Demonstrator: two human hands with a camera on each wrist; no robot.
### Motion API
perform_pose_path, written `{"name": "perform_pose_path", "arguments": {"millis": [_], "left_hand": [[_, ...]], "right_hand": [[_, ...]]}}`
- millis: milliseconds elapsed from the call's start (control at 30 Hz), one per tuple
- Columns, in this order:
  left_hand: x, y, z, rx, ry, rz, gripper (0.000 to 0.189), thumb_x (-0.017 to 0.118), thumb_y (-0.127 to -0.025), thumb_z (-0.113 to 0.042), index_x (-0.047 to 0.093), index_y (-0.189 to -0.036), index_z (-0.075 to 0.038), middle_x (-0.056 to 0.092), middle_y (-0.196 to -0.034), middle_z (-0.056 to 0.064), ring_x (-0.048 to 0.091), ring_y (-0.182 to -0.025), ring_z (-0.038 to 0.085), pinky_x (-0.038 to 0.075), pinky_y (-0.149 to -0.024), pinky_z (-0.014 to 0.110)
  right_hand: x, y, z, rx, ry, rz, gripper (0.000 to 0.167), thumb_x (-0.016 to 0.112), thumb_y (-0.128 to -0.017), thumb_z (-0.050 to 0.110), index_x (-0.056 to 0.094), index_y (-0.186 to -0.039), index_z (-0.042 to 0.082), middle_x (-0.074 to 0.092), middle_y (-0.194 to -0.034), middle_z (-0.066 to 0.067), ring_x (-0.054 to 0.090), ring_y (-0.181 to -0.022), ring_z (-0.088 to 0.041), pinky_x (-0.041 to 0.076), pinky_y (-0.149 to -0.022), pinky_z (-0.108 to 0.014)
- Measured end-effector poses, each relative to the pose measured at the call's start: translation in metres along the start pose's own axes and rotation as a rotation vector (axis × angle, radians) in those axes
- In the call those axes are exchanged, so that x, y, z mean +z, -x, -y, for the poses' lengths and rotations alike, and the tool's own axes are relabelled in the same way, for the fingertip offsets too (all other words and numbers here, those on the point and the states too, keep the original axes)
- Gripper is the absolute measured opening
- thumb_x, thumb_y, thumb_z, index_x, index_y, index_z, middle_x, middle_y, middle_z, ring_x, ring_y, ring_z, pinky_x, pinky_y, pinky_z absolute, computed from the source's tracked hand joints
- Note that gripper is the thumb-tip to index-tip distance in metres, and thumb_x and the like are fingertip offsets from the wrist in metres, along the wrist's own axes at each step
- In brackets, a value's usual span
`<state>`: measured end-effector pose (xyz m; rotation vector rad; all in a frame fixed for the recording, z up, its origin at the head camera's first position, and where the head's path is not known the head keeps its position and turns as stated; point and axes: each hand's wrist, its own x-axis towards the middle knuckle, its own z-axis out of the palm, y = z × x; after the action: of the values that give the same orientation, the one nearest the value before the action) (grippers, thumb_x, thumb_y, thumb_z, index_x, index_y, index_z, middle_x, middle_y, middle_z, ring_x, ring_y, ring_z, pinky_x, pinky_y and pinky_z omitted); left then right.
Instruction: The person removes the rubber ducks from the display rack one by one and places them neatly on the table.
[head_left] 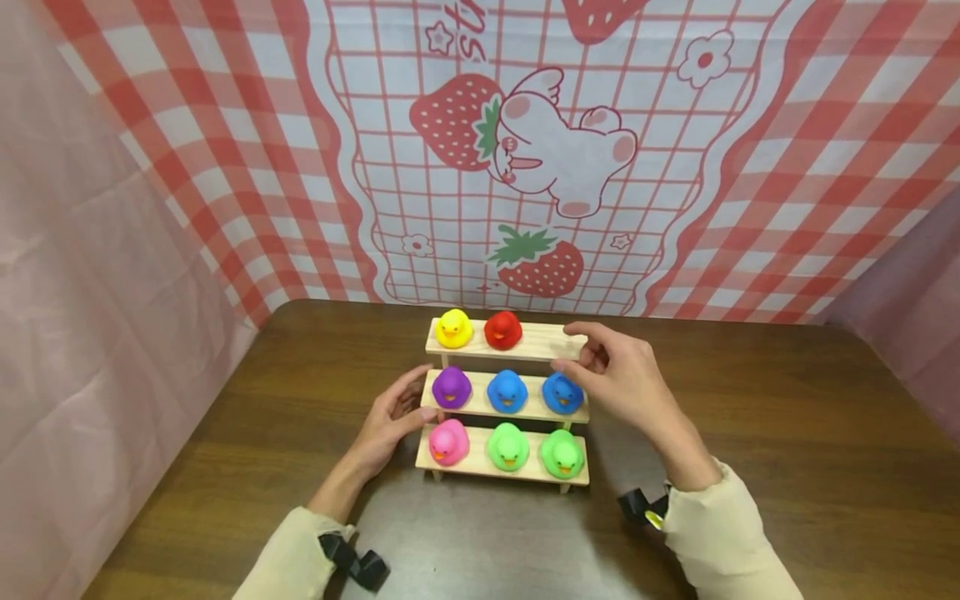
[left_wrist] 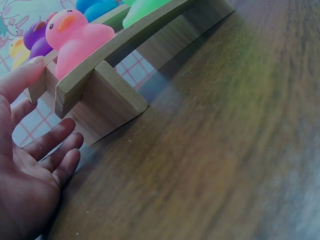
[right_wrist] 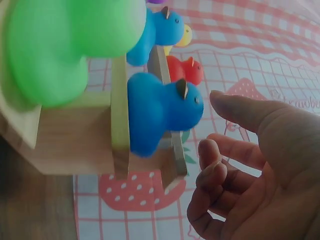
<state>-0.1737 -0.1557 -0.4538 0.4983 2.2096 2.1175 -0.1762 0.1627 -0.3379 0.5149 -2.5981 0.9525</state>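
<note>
While the right hand (head_left: pixel 626 375) hovers released, its fingers (right_wrist: pixel 242 150) loosely bent around nothing, the left hand (head_left: pixel 382 429) flanks the wooden stand (head_left: pixel 478 460).
Right hand at the bare end of the top tier (head_left: pixel 543 340); left thumb (left_wrist: pixel 22 77) by the middle tier (head_left: pixel 478 402), gripping or merely touching, cannot tell. Step in hand looks like ordering the ducks (head_left: pixel 452 388); next move likely calls for a light pinch, clear of the nearest blue duck (head_left: pixel 562 393). Eight ducks across three tiers: smooth, round, rubbery-looking. Stand pale, straight-edged; tabletop (head_left: pixel 787 417) dark, grained.

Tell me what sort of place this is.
Probably a tabletop play or filming corner: a wood-grain table, a strawberry-print cloth behind it, and toy ducks on a tiered stand.
</note>
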Motion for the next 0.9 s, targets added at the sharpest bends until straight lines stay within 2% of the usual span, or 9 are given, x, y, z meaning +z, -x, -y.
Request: {"name": "perform_pose_path", "arguments": {"millis": [167,433,700,900], "left_hand": [[0.001,0.000,0.001,-0.003,0.002,0.009,0.063,0.061,-0.093,-0.002,0.037,-0.151,0.002,0.049,-0.143,0.035,0.055,-0.116,-0.003,0.041,-0.104,0.023],[0.000,-0.001,0.000,-0.007,-0.004,0.005,0.064,0.061,-0.092,-0.003,0.037,-0.151,0.002,0.048,-0.145,0.034,0.054,-0.117,-0.004,0.037,-0.110,0.039],[-0.001,0.000,-0.001,0.002,0.017,0.006,0.064,0.061,-0.092,-0.001,0.035,-0.151,0.004,0.046,-0.145,0.036,0.054,-0.118,-0.005,0.040,-0.104,0.019],[0.000,-0.001,0.000,0.003,0.021,0.008,0.064,0.062,-0.092,-0.001,0.035,-0.151,0.004,0.047,-0.145,0.036,0.055,-0.118,-0.005,0.040,-0.104,0.018]], "right_hand": [[0.004,-0.006,0.009,0.007,-0.003,0.020,0.042,0.082,-0.084,0.023,0.068,-0.119,0.005,0.062,-0.071,-0.002,0.048,-0.061,-0.012,0.039,-0.057,-0.022],[0.007,-0.019,0.023,0.046,0.003,0.083,0.047,0.079,-0.086,0.028,0.065,-0.125,0.006,0.061,-0.075,-0.003,0.050,-0.064,-0.015,0.041,-0.059,-0.024],[0.014,-0.030,0.029,0.048,0.013,0.105,0.048,0.078,-0.087,0.029,0.065,-0.126,0.005,0.063,-0.074,-0.004,0.050,-0.062,-0.014,0.041,-0.059,-0.025],[0.018,-0.036,0.032,0.041,0.010,0.129,0.050,0.079,-0.086,0.030,0.065,-0.127,0.006,0.064,-0.073,-0.004,0.050,-0.058,-0.013,0.041,-0.058,-0.026]]}}
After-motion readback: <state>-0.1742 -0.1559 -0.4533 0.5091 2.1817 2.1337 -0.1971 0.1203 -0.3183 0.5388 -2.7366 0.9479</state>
